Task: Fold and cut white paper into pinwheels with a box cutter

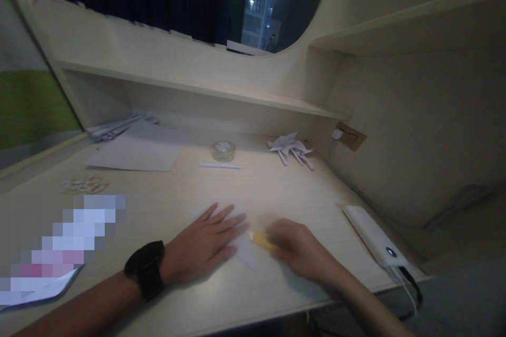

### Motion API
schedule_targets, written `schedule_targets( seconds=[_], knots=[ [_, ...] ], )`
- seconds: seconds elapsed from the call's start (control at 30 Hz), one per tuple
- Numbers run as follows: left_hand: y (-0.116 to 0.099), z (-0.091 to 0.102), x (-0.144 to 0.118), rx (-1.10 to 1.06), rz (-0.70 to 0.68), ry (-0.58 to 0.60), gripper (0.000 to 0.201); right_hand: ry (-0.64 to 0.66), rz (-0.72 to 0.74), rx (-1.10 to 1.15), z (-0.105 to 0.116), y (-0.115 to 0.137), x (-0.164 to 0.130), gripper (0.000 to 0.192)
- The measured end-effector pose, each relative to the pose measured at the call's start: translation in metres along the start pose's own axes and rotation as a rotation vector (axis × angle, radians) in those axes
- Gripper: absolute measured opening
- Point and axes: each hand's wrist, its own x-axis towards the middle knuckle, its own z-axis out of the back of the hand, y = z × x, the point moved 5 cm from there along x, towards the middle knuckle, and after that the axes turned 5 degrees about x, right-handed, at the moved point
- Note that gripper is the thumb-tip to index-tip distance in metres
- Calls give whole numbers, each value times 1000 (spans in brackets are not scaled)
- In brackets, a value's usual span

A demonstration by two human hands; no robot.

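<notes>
My left hand [209, 242], with a black watch on its wrist, lies flat with fingers spread on a piece of white paper [245, 254]. Most of that sheet is hidden under the hand. Beside it, on the right, my right hand [294, 247] is closed around what looks like a yellow utility knife [261, 240]. Its pale tip points left at the paper, close to my left fingertips. Motion blurs the right hand and the knife, so I cannot tell whether the tip touches the sheet.
Behind the hands are a white paper stick [220, 166], a roll of clear tape [223, 151] and several paper pinwheels [290, 147]. White sheets [136, 148] lie back left, near small pale pieces [85, 185]. A blurred-out device [59, 258] is at left, a power bank [373, 234] with cables at right.
</notes>
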Motion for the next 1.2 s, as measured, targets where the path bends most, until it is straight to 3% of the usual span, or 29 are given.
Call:
schedule_targets(
  seconds=[0.13,0.3,0.47,0.67,0.87,1.07,1.2],
  knots=[
    [-1,1,0,11,0,24,47,43,12,43,6,-5,-3,16],
    [-1,-1,0,27,6,40,48,66,-48,-56,7,-9,-11,12],
    [1,0,0,33,45,7,55,73,-71,-154,6,-3,-15,15],
    [2,-1,-1,25,50,-5,53,151,-103,-117,8,-2,-10,17],
    [4,0,0,28,44,-19,46,96,-31,-66,9,-1,-7,12],
    [17,13,8,21,-1,-25,40,60,-10,-34,6,-6,-4,19],
    [26,2,7,27,-2,32,41,73,21,-52,3,-7,-2,20]
  ],
)
